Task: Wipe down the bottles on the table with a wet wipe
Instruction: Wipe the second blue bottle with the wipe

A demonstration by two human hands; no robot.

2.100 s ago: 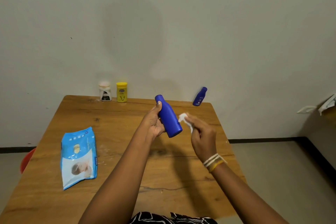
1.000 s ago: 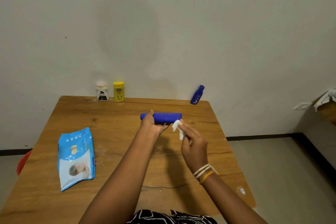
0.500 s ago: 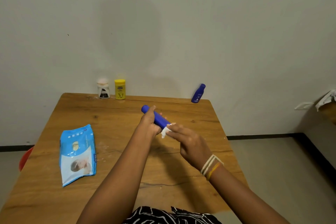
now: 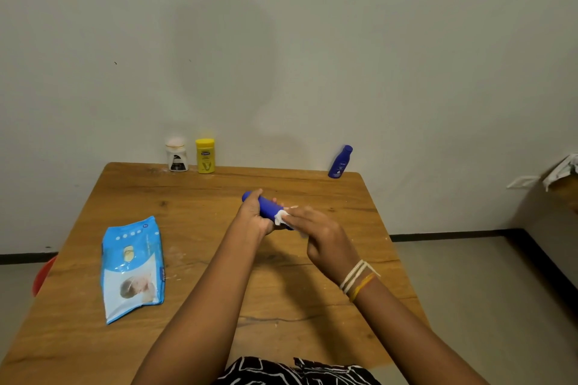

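Above the middle of the wooden table (image 4: 194,194), my left hand (image 4: 255,217) grips a large blue bottle (image 4: 266,207), which lies tilted with its cap end pointing up and left. My right hand (image 4: 323,236) holds a small white wet wipe (image 4: 280,216) against the bottle's lower end, covering that end. A small blue bottle (image 4: 340,162) stands at the table's far right edge. At the far left stand a yellow bottle (image 4: 205,155) and a white jar (image 4: 176,155).
A blue pack of wet wipes (image 4: 133,269) lies flat on the table's left side. Something red (image 4: 43,275) shows past the left table edge. The wall runs right behind the table. A cluttered surface (image 4: 563,172) sits at the far right.
The blue bottle turned from upright to lying tilted in my left hand. My right hand with the wipe moved onto its lower end and slid along it.
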